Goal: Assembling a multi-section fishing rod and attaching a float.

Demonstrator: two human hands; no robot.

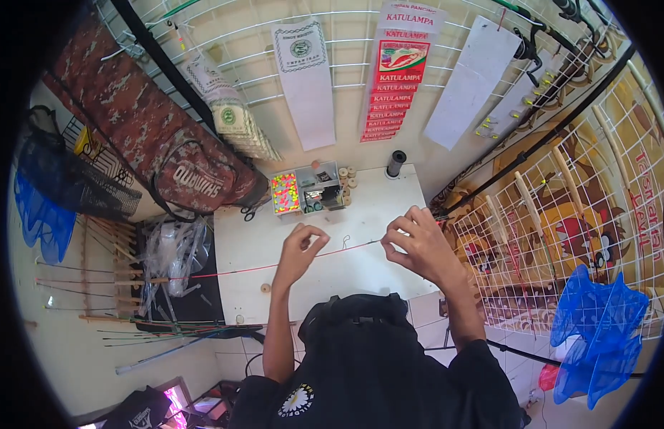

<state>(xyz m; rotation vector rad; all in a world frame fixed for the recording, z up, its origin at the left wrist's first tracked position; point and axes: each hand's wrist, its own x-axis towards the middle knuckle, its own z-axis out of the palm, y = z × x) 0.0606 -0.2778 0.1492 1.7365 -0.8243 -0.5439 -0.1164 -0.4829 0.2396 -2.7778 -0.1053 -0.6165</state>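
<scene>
A slim red fishing rod (pixel 257 269) crosses the white table, with its wooden handle (pixel 155 281) at the left. Around its thin right-hand end, the fingers of my right hand (pixel 418 243) are closed in a pinch. My left hand (pixel 298 255) is beside the rod's middle, thumb and fingertips curled together. Anything fine between those fingertips is too small to make out. Between my hands, a small dark loop of line (pixel 346 241) shows against the tabletop.
At the table's (pixel 332 286) back stand a box of bright small pieces (pixel 285 191), a grey tray (pixel 304 174), wooden spools (pixel 351 174) and a dark cylinder (pixel 396 163). Scissors (pixel 249 213) lie left. Packets (pixel 396 71) hang on wall mesh; blue nets (pixel 600 329) hang right.
</scene>
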